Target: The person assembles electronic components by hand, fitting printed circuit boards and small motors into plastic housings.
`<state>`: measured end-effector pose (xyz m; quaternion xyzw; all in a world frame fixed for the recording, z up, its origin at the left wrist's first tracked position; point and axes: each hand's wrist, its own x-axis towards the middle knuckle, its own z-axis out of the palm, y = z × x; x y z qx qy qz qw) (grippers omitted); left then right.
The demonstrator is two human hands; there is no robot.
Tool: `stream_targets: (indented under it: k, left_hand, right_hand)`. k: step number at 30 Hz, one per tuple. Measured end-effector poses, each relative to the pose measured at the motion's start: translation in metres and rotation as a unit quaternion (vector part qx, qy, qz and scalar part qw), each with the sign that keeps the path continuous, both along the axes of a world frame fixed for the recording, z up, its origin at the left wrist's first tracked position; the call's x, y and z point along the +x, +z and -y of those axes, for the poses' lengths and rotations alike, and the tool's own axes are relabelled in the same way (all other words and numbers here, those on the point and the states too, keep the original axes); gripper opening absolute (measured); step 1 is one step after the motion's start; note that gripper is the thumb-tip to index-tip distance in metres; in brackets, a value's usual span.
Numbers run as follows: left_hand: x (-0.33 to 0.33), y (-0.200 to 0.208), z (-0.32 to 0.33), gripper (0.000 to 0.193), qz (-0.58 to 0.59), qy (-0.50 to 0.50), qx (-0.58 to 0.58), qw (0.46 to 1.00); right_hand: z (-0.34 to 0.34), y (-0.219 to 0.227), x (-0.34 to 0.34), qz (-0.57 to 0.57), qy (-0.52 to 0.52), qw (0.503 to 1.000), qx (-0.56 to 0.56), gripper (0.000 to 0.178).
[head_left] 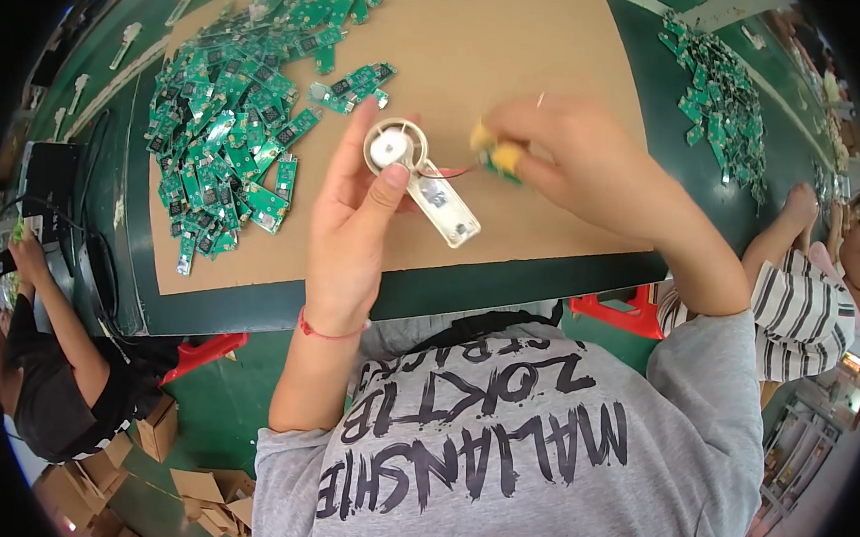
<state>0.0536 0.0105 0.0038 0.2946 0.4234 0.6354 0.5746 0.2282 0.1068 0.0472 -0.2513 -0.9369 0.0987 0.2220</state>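
Note:
My left hand [346, 230] is closed around a white plastic handheld-fan housing [445, 211]. Its round ring with a white motor [390, 148] points up and left, and the handle slants down to the right, its inside showing. Thin wires [456, 172] run from the housing toward my right hand [586, 165], which is smeared by motion. Yellow finger covers [504, 159] sit on its thumb and fingertip, pinching a small green circuit board [509, 178], mostly hidden. Both hands are raised over a brown cardboard sheet [520, 40].
A large heap of green circuit boards [229, 122] lies left on the sheet, with a few strays [347, 89] near my left fingers. Another heap [715, 113] sits at the right. Co-workers sit on both sides. Red stools [622, 313] and cardboard boxes [209, 495] are below the table.

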Motion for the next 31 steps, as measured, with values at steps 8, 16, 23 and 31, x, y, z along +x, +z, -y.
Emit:
stream_targets:
  k: [8, 16, 23, 31]
  left_hand:
    - [0.002, -0.005, -0.001, 0.040, -0.096, -0.009, 0.068, 0.993]
    - [-0.001, -0.003, -0.001, 0.051, 0.215, -0.121, -0.026, 0.969]
    - [0.005, -0.003, 0.003, 0.040, -0.123, 0.025, 0.103, 0.987]
    - [0.009, 0.003, 0.005, 0.038, -0.127, 0.090, 0.093, 0.983]
  right_hand:
    - [0.016, -0.001, -0.007, -0.138, 0.073, 0.693, -0.704, 0.013]
    - [0.016, -0.014, -0.007, -0.154, 0.113, 0.615, -0.765, 0.014]
    - [0.033, -0.014, -0.014, -0.295, 0.050, 0.666, -0.684, 0.017]
    - [0.035, -0.023, -0.019, -0.226, 0.008, 0.937, -0.268, 0.016]
